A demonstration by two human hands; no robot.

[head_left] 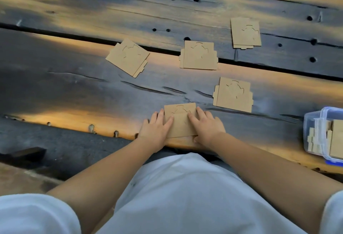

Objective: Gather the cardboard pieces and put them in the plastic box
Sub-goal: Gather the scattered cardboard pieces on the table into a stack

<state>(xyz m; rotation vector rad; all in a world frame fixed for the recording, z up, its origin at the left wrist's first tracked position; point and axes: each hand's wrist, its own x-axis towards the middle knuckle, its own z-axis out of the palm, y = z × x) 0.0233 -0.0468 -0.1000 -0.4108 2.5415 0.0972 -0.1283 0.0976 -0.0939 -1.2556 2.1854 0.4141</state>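
Note:
A small stack of brown cardboard pieces lies at the table's near edge. My left hand presses on its left side and my right hand on its right side, fingers flat on the top piece. Farther out lie several more cardboard piles: one tilted at the left, one in the middle, one at the far right and one nearer on the right. The clear plastic box with blue clips stands at the right edge, holding cardboard pieces.
The dark, weathered plank table has gaps, cracks and knot holes. A dark block sits low at the left, beyond the table's near edge. My white shirt fills the bottom of the view.

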